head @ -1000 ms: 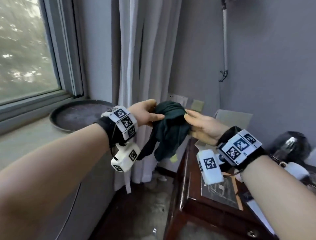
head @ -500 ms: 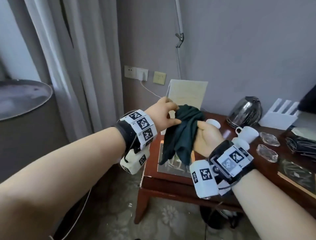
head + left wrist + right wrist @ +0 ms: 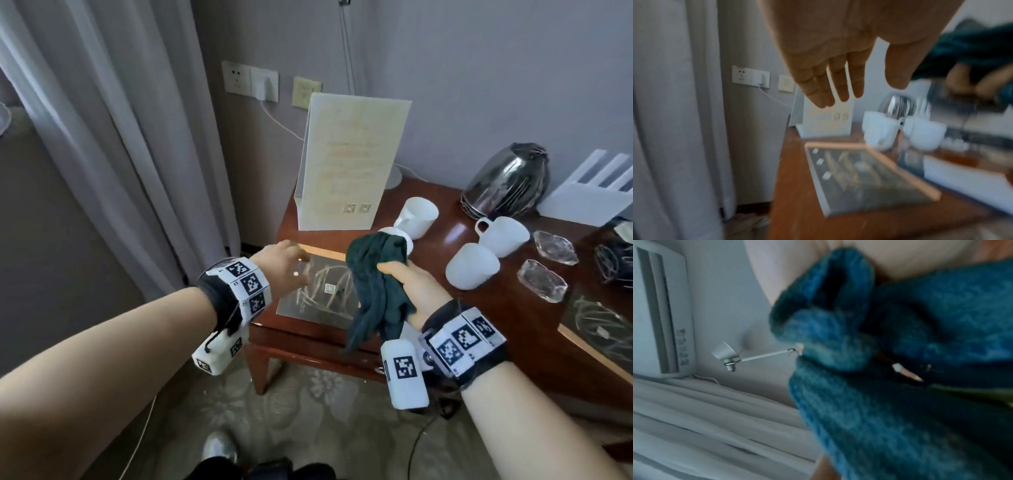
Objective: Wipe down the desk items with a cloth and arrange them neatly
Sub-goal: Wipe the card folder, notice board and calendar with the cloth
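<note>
A: Cloth (image 3: 375,287) bunched in right hand (image 3: 411,284), fingers curled round it, held above the desk (image 3: 513,308) front edge.

B: Left hand (image 3: 281,270)?

A: Fingers straight, empty, over the framed picture (image 3: 325,294). Risk: dangling cloth tail could snag the nearby cups (image 3: 472,265) and tip one.

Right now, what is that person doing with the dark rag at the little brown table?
A person is cleaning desk things. Their right hand grips a bunched dark teal cloth above the reddish-brown wooden table. Their left hand is open, fingers straight, reaching over a flat picture frame with a light wooden edge lying near the table's corner. White ceramic cups and an upright paper notice card stand behind, not yet touched.
</note>
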`<action>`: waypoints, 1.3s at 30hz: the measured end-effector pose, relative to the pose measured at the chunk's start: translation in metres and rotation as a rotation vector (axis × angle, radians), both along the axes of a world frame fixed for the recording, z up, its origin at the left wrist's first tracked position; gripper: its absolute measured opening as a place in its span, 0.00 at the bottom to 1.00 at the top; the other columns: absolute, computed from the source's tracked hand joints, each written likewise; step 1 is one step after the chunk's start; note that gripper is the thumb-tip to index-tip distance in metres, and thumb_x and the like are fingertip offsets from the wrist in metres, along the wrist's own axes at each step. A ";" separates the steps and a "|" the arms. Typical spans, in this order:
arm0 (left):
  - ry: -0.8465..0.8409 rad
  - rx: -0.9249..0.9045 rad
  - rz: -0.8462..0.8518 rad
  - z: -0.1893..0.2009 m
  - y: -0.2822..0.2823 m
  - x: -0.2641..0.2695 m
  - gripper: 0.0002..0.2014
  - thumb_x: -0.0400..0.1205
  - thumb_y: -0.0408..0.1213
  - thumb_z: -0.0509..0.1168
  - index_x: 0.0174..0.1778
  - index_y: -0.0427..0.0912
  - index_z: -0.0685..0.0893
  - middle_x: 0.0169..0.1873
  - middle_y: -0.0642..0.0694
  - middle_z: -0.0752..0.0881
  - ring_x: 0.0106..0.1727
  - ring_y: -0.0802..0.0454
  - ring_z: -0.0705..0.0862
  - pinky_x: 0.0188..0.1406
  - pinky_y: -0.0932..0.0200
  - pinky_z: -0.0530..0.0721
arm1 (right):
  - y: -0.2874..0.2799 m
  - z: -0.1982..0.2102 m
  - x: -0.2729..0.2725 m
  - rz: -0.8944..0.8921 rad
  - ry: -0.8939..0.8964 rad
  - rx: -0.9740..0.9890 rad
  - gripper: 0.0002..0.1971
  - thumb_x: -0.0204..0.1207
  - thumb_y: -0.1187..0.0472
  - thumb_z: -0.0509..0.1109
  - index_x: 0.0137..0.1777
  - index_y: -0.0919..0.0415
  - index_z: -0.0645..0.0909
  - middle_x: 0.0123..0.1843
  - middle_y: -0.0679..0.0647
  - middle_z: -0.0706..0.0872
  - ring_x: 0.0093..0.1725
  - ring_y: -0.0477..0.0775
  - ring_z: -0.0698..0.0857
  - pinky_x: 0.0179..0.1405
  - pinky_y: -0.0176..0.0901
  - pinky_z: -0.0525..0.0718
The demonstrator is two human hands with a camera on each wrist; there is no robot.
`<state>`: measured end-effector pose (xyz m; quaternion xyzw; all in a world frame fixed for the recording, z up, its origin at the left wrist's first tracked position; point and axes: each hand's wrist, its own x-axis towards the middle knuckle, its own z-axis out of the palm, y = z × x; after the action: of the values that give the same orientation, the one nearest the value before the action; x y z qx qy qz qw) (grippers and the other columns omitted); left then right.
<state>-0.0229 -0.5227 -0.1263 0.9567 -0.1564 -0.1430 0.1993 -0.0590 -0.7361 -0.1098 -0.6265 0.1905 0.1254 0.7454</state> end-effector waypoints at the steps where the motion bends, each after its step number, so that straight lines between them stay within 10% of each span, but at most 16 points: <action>1: 0.043 0.103 -0.050 -0.018 0.003 0.001 0.26 0.81 0.48 0.63 0.75 0.49 0.69 0.75 0.49 0.67 0.75 0.49 0.67 0.76 0.53 0.64 | -0.006 -0.009 0.001 -0.032 0.015 -0.052 0.12 0.78 0.65 0.65 0.60 0.57 0.79 0.44 0.57 0.88 0.39 0.54 0.87 0.36 0.42 0.84; 5: 0.137 0.342 -0.333 -0.068 -0.003 0.004 0.34 0.84 0.49 0.58 0.82 0.47 0.49 0.83 0.49 0.46 0.83 0.49 0.41 0.80 0.54 0.40 | -0.021 -0.044 0.001 -0.085 0.081 -0.268 0.20 0.79 0.60 0.66 0.71 0.52 0.72 0.48 0.53 0.85 0.45 0.52 0.85 0.39 0.42 0.81; 13: 0.211 0.427 -0.410 -0.113 0.001 -0.003 0.36 0.84 0.51 0.55 0.82 0.50 0.40 0.81 0.52 0.36 0.82 0.51 0.37 0.80 0.49 0.37 | -0.021 -0.081 0.008 0.084 0.088 -0.597 0.22 0.79 0.60 0.62 0.72 0.44 0.70 0.65 0.50 0.80 0.63 0.56 0.79 0.66 0.54 0.77; 17: 0.194 0.381 -0.358 -0.119 0.015 -0.015 0.33 0.86 0.50 0.52 0.82 0.53 0.41 0.81 0.54 0.37 0.82 0.53 0.35 0.78 0.51 0.33 | -0.004 -0.086 0.013 0.348 -0.087 -0.870 0.24 0.78 0.68 0.59 0.73 0.49 0.71 0.72 0.51 0.73 0.67 0.51 0.74 0.60 0.36 0.70; 21: 0.187 0.329 -0.274 -0.121 0.022 -0.025 0.30 0.86 0.48 0.51 0.82 0.51 0.45 0.82 0.54 0.40 0.82 0.52 0.37 0.79 0.55 0.36 | 0.017 -0.102 0.015 0.635 -0.109 -1.209 0.26 0.79 0.63 0.61 0.76 0.45 0.66 0.77 0.49 0.61 0.67 0.54 0.74 0.58 0.41 0.76; 31: 0.209 0.100 -0.116 -0.134 0.022 -0.026 0.26 0.85 0.43 0.55 0.80 0.56 0.58 0.81 0.58 0.50 0.82 0.56 0.42 0.81 0.53 0.51 | 0.022 -0.120 -0.025 1.029 -0.138 -1.220 0.20 0.78 0.62 0.62 0.68 0.44 0.74 0.70 0.44 0.67 0.57 0.54 0.79 0.48 0.42 0.77; 37: 0.185 -0.026 -0.104 -0.127 0.027 -0.025 0.24 0.85 0.34 0.55 0.78 0.53 0.65 0.81 0.57 0.54 0.82 0.57 0.45 0.76 0.66 0.40 | 0.012 -0.108 0.003 0.528 -0.122 -1.153 0.20 0.78 0.63 0.61 0.69 0.49 0.75 0.70 0.49 0.70 0.59 0.54 0.79 0.52 0.37 0.72; 39: 0.212 -0.033 -0.109 -0.127 0.027 -0.023 0.23 0.86 0.35 0.56 0.78 0.53 0.65 0.81 0.56 0.54 0.82 0.56 0.45 0.77 0.65 0.40 | 0.028 -0.113 0.000 0.604 -0.081 -1.222 0.21 0.78 0.62 0.61 0.70 0.48 0.74 0.71 0.51 0.68 0.58 0.56 0.79 0.51 0.39 0.75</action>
<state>-0.0462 -0.4955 -0.2528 0.9229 -0.1884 -0.2516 0.2225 -0.0587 -0.7077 -0.2226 -0.9648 0.0159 0.1742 0.1965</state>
